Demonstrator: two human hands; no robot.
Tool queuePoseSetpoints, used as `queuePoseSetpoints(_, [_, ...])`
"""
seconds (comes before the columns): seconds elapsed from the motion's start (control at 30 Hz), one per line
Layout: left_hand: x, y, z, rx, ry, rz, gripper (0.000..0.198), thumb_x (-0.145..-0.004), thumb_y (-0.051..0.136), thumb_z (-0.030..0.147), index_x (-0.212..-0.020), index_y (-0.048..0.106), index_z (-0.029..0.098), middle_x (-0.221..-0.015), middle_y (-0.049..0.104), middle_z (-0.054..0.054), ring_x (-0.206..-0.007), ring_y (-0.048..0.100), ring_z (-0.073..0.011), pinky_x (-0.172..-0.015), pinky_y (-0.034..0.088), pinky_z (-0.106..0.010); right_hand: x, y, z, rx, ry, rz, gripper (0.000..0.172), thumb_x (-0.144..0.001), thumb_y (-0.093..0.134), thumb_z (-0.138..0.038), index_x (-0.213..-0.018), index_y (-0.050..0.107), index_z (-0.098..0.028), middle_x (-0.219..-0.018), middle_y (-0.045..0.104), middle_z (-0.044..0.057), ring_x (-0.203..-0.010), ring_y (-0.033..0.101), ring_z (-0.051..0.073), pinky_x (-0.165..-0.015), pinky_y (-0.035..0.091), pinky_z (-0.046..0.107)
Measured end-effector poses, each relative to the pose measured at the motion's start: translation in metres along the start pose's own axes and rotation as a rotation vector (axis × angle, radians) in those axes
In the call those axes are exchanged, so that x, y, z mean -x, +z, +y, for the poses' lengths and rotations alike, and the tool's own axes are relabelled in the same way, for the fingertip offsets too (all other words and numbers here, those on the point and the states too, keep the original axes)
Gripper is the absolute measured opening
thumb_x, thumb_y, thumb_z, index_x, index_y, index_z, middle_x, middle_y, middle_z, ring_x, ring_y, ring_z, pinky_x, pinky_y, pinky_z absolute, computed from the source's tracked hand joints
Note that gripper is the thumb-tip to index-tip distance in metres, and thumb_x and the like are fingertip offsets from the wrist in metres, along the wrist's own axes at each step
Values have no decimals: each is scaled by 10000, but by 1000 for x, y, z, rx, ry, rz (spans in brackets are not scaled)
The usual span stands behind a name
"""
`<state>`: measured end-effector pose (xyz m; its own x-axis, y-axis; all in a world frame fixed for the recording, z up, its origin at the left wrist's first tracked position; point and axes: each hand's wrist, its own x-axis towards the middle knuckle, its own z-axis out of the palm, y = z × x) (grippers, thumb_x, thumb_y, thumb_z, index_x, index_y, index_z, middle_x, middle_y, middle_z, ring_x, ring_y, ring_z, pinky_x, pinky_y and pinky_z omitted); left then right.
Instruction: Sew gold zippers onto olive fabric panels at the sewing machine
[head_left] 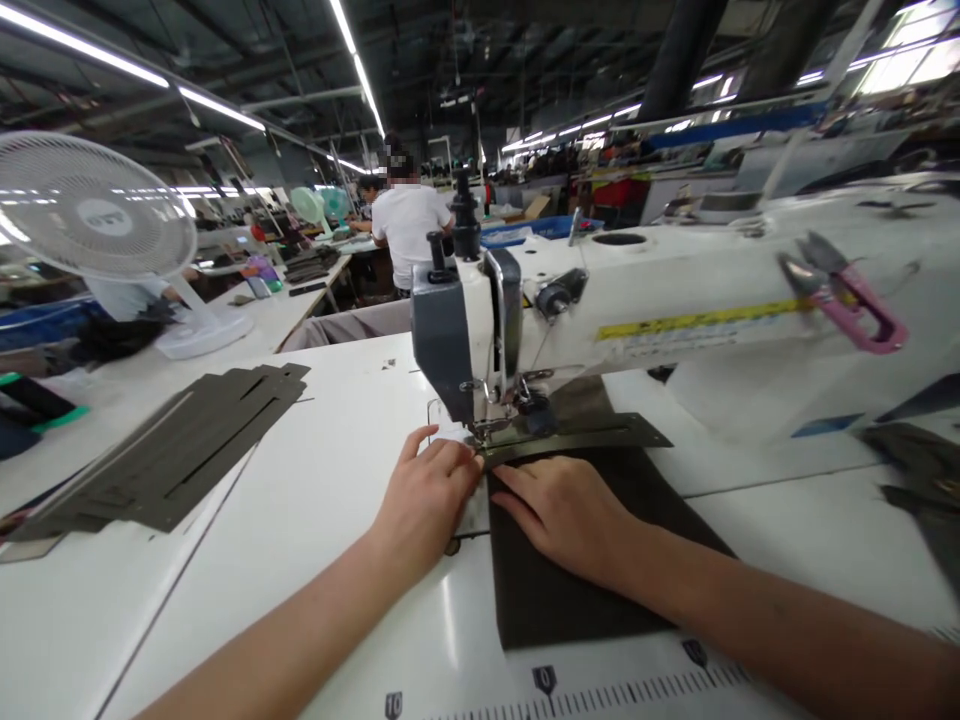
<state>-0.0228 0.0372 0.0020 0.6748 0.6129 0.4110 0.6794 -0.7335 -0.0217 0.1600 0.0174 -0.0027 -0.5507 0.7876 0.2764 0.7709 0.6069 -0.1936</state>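
A piece of dark olive fabric [559, 605] lies under the head of a white and grey sewing machine [465, 330]. Across its upper part runs a narrow olive strip [622, 432], passing beneath the presser foot. My left hand [427, 495] is left of the needle area, its fingers bunched and closed at the near corner of the fabric; the fingertips are partly hidden. My right hand [566, 505] rests on the fabric just below the strip, thumb and forefinger stretched out and apart, fingertips close to the presser foot.
Stacked olive panels [187, 450] lie on the table at left, with a white fan [97, 215] behind them. Pink-handled snips [862, 310] sit against the machine arm. More dark fabric [930, 480] is at right. A person in a white shirt [409, 225] is farther ahead.
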Motion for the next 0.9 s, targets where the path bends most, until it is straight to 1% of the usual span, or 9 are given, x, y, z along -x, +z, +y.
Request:
queuePoseSetpoints(0.07, [-1,-1,3,-50,23,-15,205,-846,452,120,-1000,583,150,-926,615,-67,-879,571,-201,-969,311,-455,1,-2,-1,26,-48,28,201,-866,460,-221,-885,645,-146,-729,645,69,-663,585,198,-611,413,309])
queuePoseSetpoints(0.13, [-3,-3,5,-79,36,-21,204,-850,434,119,-979,590,146,-892,609,-71,-852,570,-201,-952,335,-457,2,-4,0,79,-98,124,231,-875,443,-213,-806,656,-155,-703,630,62,-662,569,192,-616,415,315])
queuePoseSetpoints(0.2, [-5,-5,6,-97,42,-19,219,-858,406,111,-956,598,150,-862,606,-69,-833,572,-197,-938,355,-460,2,-4,1,121,-110,235,224,-873,444,-199,-863,658,-132,-812,643,85,-779,569,216,-713,433,349])
queuePoseSetpoints(0.27, [-7,-6,7,-114,53,-14,242,-860,383,99,-949,602,151,-868,609,-75,-845,572,-200,-931,366,-466,1,-1,3,108,-89,277,248,-854,476,-190,-1017,619,-70,-996,631,128,-938,542,248,-863,407,394])
queuePoseSetpoints(0.33, [-7,-7,8,-127,70,-7,262,-861,365,94,-956,604,147,-886,613,-84,-856,574,-206,-928,370,-476,0,4,5,65,-73,244,323,-839,494,-184,-1104,568,-15,-1119,590,161,-1034,507,262,-951,364,412])
queuePoseSetpoints(0.43, [-8,-6,8,-141,77,-13,269,-870,354,106,-947,609,141,-874,616,-87,-834,581,-206,-927,366,-485,-1,8,7,47,-62,196,341,-849,469,-183,-1130,553,-7,-1177,559,170,-1069,490,261,-962,371,411])
queuePoseSetpoints(0.6, [-8,-7,8,-144,54,-48,232,-852,399,112,-927,617,142,-882,619,-83,-837,584,-206,-941,349,-475,-2,7,1,75,-43,152,344,-845,472,-191,-1122,559,-6,-1164,553,177,-1051,487,271,-952,385,399])
queuePoseSetpoints(0.73, [-9,-8,7,-130,52,-75,219,-859,412,138,-928,620,146,-902,619,-78,-857,580,-201,-961,331,-469,-3,6,-4,120,-26,129,306,-843,484,-194,-1067,591,-17,-1132,557,183,-1044,479,287,-931,394,407])
queuePoseSetpoints(0.9, [-10,-6,7,-130,42,-88,200,-845,435,150,-903,626,138,-877,617,-64,-847,576,-195,-974,331,-440,-4,6,-1,124,-36,110,300,-850,472,-194,-1067,580,-17,-1124,547,185,-1035,477,288,-916,397,404])
